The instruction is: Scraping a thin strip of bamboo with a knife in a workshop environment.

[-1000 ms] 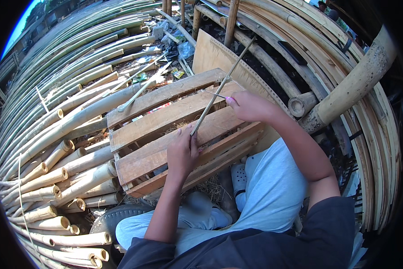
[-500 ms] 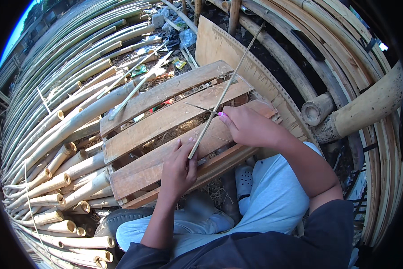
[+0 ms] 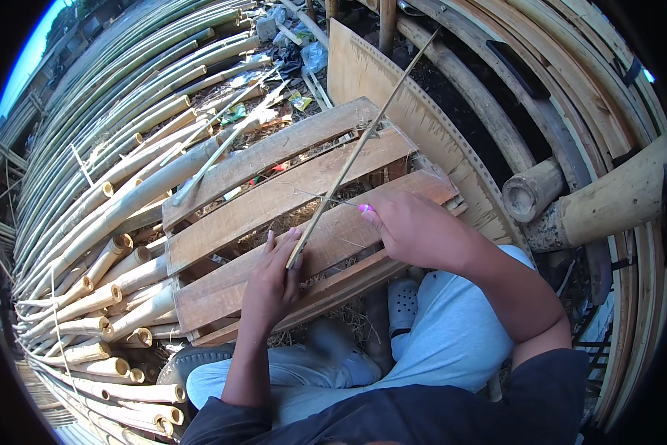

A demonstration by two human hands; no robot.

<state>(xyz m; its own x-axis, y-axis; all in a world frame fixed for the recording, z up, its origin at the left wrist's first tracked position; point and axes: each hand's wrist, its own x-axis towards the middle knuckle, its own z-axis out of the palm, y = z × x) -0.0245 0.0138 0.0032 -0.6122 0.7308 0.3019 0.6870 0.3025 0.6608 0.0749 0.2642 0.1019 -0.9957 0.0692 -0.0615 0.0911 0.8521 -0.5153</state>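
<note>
1. The left hand clamps its fingers on the near end of a thin strip; the right hand curls its fingers around a knife.
2. The blade crosses the strip ahead of the left fingers; a shallow angle, stroked away from them, likely works best.
3. Beneath the fingers: a slatted crate. Leftward: stacked bamboo poles.

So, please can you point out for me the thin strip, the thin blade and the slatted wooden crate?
Thin strip [image 3: 361, 146]: head view, about midway along its length.
Thin blade [image 3: 342, 201]: head view, on the blade's dark side.
Slatted wooden crate [image 3: 263, 211]: head view, on its middle top slat.
</note>
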